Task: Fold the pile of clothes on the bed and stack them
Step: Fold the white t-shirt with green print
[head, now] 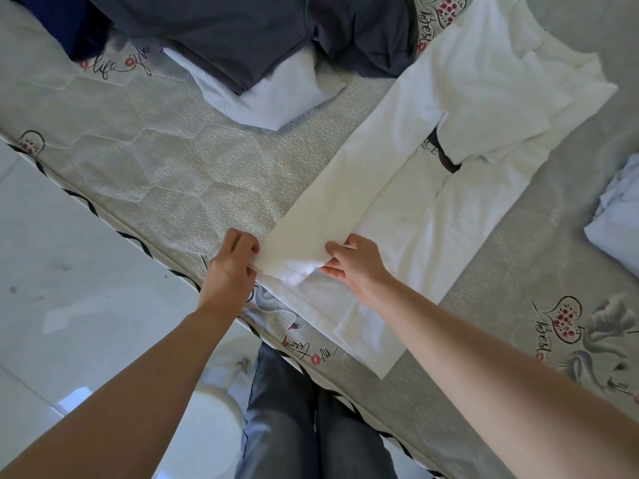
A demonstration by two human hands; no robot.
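From the head view, your white shirt (432, 160) lies on the bed (166, 174), stretched from the near edge away toward the far right, with its sides already folded in to a long strip. Its near end sits right between your two hands. Your left hand (230, 267) grips the left corner of the folded panel, fingers curled and pinching the cloth at the bed's edge. Your right hand (356, 264) holds the panel's right side, thumb on top and fingers tucked under, so the fabric is caught between them. That near portion is lifted slightly off the layer below, which still lies flat and reaches to the bed's edge.

Both your arms reach forward and slightly inward, bare from the elbow, the left one crossing over the floor (69, 271), the right one over the bed. Your legs in jeans (294, 420) stand against the bed's edge.

Counting clothes: one white shirt in hand; one dark shirt (242, 32) at the far side, lying on one pale folded piece (276, 98); one pale crumpled piece (619, 209) at the right edge. Two hands, both holding.
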